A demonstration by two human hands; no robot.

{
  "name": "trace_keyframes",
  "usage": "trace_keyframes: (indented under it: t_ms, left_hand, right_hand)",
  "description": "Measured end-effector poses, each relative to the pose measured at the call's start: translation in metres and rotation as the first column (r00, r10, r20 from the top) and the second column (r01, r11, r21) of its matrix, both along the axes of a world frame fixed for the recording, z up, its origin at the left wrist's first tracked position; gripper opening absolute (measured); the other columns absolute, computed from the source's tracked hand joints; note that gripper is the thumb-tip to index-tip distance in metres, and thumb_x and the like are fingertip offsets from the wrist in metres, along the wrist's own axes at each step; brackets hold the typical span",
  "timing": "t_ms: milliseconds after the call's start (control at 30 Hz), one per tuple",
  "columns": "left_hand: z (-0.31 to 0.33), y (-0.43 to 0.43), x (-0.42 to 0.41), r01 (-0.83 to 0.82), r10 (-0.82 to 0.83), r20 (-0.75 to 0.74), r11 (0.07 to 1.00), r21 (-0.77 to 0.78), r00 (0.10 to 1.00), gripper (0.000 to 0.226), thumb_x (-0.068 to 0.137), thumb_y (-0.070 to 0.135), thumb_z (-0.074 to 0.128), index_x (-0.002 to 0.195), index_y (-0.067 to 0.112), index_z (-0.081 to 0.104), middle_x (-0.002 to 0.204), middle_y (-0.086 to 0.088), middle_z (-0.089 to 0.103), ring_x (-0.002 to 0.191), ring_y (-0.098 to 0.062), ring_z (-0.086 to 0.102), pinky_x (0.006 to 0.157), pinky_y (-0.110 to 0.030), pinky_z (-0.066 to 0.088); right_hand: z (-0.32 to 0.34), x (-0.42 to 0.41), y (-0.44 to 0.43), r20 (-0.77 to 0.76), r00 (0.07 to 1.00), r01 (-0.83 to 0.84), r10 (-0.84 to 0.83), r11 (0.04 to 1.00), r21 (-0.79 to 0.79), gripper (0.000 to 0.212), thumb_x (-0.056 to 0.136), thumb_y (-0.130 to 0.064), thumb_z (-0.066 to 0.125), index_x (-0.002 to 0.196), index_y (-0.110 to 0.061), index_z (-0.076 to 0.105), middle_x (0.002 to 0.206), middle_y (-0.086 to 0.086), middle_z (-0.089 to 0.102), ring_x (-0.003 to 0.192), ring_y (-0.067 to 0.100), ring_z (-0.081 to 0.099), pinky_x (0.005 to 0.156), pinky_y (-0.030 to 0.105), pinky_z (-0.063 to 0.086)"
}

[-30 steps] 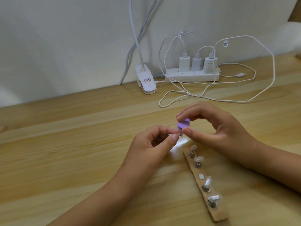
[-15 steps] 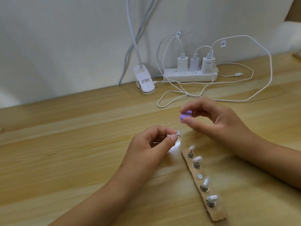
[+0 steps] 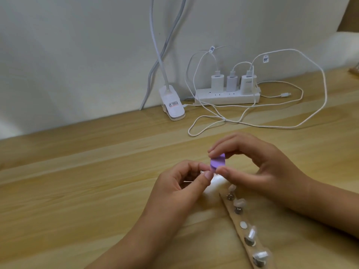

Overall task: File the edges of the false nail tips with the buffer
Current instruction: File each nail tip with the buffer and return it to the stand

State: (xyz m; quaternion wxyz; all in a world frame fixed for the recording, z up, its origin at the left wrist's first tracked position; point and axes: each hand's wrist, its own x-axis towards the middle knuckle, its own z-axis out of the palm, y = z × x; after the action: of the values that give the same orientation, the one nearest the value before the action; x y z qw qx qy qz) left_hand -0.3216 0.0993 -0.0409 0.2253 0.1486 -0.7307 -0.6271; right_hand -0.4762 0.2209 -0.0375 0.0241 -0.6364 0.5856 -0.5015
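While the left hand pinches a small pale false nail tip between thumb and forefinger above the light wooden table, the right hand pinches a small purple buffer block just up and to the right of it. The block stands roughly upright, its lower edge at the tip; actual contact cannot be told. The right hand should make the filing stroke. Other tips sit on a narrow wooden strip nearby.
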Motion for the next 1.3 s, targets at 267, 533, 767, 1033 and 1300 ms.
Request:
trace_keyframes:
  t_ms: [267, 533, 767, 1033, 1300]
  left_hand:
    - [-0.001, 0.0007, -0.0018, 0.005, -0.005, -0.003, 1.0, 0.009, 1.0, 0.011, 0.076, 0.033, 0.067, 0.084, 0.03, 0.074, 0.071, 0.011, 0.064, 0.066, -0.004, 0.053, 0.062, -0.013, 0.041]
    - [-0.0009, -0.0007, -0.0025, -0.012, 0.012, -0.003, 0.999, 0.042, 1.0, 0.012, 0.074, 0.034, 0.068, 0.082, 0.027, 0.074, 0.071, 0.007, 0.064, 0.069, -0.006, 0.054, 0.065, -0.016, 0.042]
    - [0.0004, 0.0013, -0.0022, 0.001, -0.001, -0.003, 1.0, 0.028, 1.0, 0.011, 0.074, 0.035, 0.067, 0.082, 0.029, 0.073, 0.071, 0.01, 0.063, 0.067, -0.005, 0.052, 0.063, -0.016, 0.04]
    - [-0.0017, 0.0008, -0.0022, 0.009, -0.009, -0.012, 1.0, 0.006, 1.0, 0.011, 0.076, 0.032, 0.066, 0.083, 0.028, 0.073, 0.074, 0.009, 0.067, 0.07, -0.004, 0.056, 0.066, -0.015, 0.043]
    - [-0.0004, -0.0012, -0.0015, 0.019, -0.018, -0.023, 1.0, 0.005, 1.0, 0.014, 0.078, 0.033, 0.066, 0.088, 0.027, 0.073, 0.074, 0.012, 0.064, 0.07, -0.003, 0.054, 0.067, -0.013, 0.042]
  right_hand:
    - [0.0, -0.0008, 0.0015, -0.038, 0.999, 0.028, -0.028, 0.999, -0.017, 0.022, 0.083, -0.027, 0.067, 0.101, -0.013, 0.068, 0.105, -0.002, 0.066, 0.101, 0.018, 0.064, 0.086, 0.032, 0.05]
    - [-0.0002, -0.0023, 0.0001, -0.021, 0.999, 0.039, -0.038, 0.999, 0.003, 0.027, 0.085, -0.026, 0.072, 0.11, -0.019, 0.069, 0.106, -0.004, 0.065, 0.104, 0.015, 0.062, 0.089, 0.025, 0.049]
    - [0.0018, -0.0022, 0.0016, -0.073, 0.996, 0.055, -0.054, 0.998, 0.012, 0.026, 0.085, -0.032, 0.072, 0.106, -0.017, 0.073, 0.107, -0.004, 0.064, 0.104, 0.013, 0.063, 0.09, 0.022, 0.048]
    - [0.0005, 0.0011, 0.0016, -0.14, 0.99, 0.011, -0.011, 1.0, 0.003, 0.026, 0.086, -0.029, 0.067, 0.107, -0.015, 0.072, 0.109, -0.002, 0.063, 0.106, 0.013, 0.062, 0.09, 0.023, 0.048]
    - [-0.0021, 0.0025, -0.0004, -0.074, 0.997, -0.005, 0.004, 1.0, -0.012, 0.026, 0.086, -0.028, 0.068, 0.108, -0.014, 0.07, 0.11, -0.001, 0.063, 0.108, 0.015, 0.061, 0.092, 0.023, 0.047]
